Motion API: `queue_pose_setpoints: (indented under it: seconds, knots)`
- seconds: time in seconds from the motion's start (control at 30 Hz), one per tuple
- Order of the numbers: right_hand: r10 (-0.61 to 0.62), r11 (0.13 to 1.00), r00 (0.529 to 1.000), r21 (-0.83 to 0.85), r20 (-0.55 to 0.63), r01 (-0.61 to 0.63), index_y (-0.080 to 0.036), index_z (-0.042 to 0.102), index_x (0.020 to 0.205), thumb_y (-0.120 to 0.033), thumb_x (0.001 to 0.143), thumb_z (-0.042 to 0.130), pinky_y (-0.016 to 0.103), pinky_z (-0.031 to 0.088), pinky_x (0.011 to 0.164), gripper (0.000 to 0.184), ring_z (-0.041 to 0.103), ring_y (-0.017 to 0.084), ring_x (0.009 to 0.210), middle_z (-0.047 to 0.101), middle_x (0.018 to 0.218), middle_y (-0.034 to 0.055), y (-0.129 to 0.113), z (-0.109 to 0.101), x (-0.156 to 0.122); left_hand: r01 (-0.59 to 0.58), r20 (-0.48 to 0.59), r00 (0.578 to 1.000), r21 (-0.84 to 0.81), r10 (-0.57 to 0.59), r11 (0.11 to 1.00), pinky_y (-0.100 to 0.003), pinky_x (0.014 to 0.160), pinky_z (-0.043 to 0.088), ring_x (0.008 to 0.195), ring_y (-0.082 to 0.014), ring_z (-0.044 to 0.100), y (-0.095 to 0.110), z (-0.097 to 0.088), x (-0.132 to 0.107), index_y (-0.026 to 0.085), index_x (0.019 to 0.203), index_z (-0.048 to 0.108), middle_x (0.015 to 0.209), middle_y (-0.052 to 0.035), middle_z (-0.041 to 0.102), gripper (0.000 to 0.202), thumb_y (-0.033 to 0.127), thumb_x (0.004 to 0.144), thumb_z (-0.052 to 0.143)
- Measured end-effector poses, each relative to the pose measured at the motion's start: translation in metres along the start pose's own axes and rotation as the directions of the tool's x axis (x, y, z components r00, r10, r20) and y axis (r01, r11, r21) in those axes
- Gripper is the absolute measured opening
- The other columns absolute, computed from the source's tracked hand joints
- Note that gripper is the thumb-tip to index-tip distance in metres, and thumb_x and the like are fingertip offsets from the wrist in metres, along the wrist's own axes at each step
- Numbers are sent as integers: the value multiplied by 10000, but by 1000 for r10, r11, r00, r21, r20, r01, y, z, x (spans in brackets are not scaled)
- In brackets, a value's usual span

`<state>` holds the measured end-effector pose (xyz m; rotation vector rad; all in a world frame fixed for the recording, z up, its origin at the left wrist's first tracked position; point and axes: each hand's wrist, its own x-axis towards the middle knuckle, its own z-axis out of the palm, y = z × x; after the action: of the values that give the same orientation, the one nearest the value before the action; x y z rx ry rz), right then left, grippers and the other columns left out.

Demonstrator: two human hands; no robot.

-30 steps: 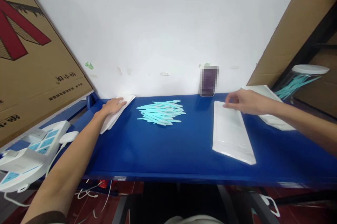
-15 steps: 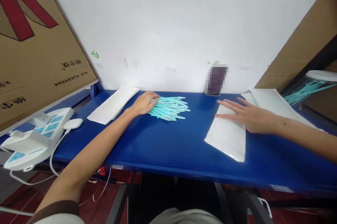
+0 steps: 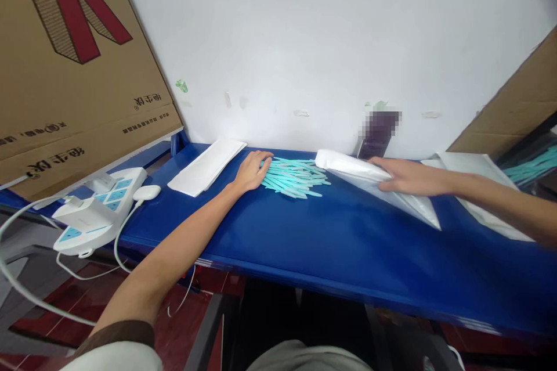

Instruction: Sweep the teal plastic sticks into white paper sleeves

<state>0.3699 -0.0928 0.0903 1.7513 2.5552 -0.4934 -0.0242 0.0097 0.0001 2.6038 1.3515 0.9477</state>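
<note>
My left hand (image 3: pixel 253 170) lies over the left end of a loose pile of thin turquoise sticks (image 3: pixel 298 176). Its fingers are stretched out and slightly apart, and they hide that end of the pile. On the right, my right hand (image 3: pixel 407 176) grips a flat white plastic bag (image 3: pixel 357 170), thumb below and fingers on top. The bag is lifted and tilted, and its left end comes close to the right tips of the sticks. What the bag contains, if anything, cannot be made out.
Folded white bags (image 3: pixel 208 166) lie at the back left; another white bag (image 3: pixel 491 208) lies under my right forearm. A phone (image 3: pixel 378 136) leans against the wall. At left stand a power strip (image 3: pixel 100 220) and a large cardboard box (image 3: pixel 87 98). More turquoise sticks (image 3: pixel 533 165) show at far right.
My right hand has picked up the white bag from the table and moved it left toward the pile. My left hand remains at the sticks. The camera view has shifted to the right.
</note>
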Motion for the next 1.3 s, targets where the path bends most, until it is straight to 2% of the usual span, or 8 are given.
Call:
queue_pose_setpoints:
  seconds: [0.17, 0.27, 0.4, 0.57, 0.8, 1.0, 1.13, 1.3]
  knots:
    - [-56, 997, 979, -41, 194, 65, -276, 586, 1100, -427, 769, 614, 470, 495, 945, 365, 605, 360, 1137, 660, 1231, 87, -29, -50, 37, 1, 275, 961, 15, -5, 1000, -580, 1176, 276, 1483, -376, 292, 3, -5, -4, 253, 1529, 419, 1570, -114, 421, 686, 652, 971, 388]
    - [8, 995, 964, -98, 265, 19, -303, 639, 1053, -435, 715, 664, 508, 500, 903, 364, 617, 378, 1098, 689, 1167, 72, -51, -68, 61, 26, 416, 909, 34, -38, 999, -648, 1197, 162, 1544, -412, 116, 7, -7, -7, 282, 1602, 270, 1672, -119, 225, 872, 775, 897, 414]
    - [68, 986, 942, -167, 329, -13, -313, 668, 995, -459, 688, 690, 503, 511, 815, 340, 639, 359, 995, 703, 1057, 68, -75, -77, 92, 21, 485, 874, 37, -37, 999, -656, 1208, 87, 1552, -417, 66, 10, -7, -8, 280, 1621, 202, 1693, -123, 144, 1014, 843, 818, 463]
    - [88, 975, 921, -221, 379, -2, -300, 673, 999, -518, 691, 703, 468, 512, 739, 379, 643, 326, 903, 693, 998, 75, -94, -82, 118, 21, 497, 867, 29, -33, 999, -650, 1214, 59, 1552, -422, 52, 6, -3, -7, 275, 1632, 143, 1697, -129, 108, 1100, 876, 774, 478]
    - [108, 975, 929, -220, 355, -29, -249, 653, 1124, -522, 745, 687, 420, 489, 723, 468, 637, 307, 921, 683, 1058, 98, -108, -93, 120, -4, 452, 892, 9, -1, 1000, -662, 1197, 100, 1534, -444, 130, 0, 4, -8, 233, 1628, 158, 1677, -161, 189, 1075, 862, 806, 451]
    - [86, 977, 948, -211, 306, -20, -294, 640, 1145, -554, 744, 672, 434, 486, 742, 479, 621, 324, 970, 671, 1103, 85, -100, -105, 123, -26, 261, 964, -97, 51, 995, -560, 1088, 366, 1297, -386, 511, -1, 6, -5, 193, 1444, 466, 1399, -160, 576, 684, 681, 981, 340]
    - [69, 987, 956, -159, 286, -23, -333, 656, 1075, -571, 706, 672, 481, 504, 741, 440, 630, 346, 927, 683, 1050, 74, -95, -100, 120, -48, 206, 976, -118, 71, 992, -477, 1051, 425, 1243, -329, 550, -6, 10, -4, 174, 1331, 555, 1355, -143, 609, 533, 545, 1020, 332]
    - [126, 989, 942, -115, 311, -94, -350, 685, 1023, -509, 698, 672, 517, 520, 828, 361, 643, 355, 958, 700, 1033, 49, -75, -85, 107, -30, 276, 960, -56, 45, 998, -487, 1138, 358, 1352, -296, 483, -10, 13, -3, 219, 1407, 528, 1478, -93, 535, 490, 392, 984, 353]
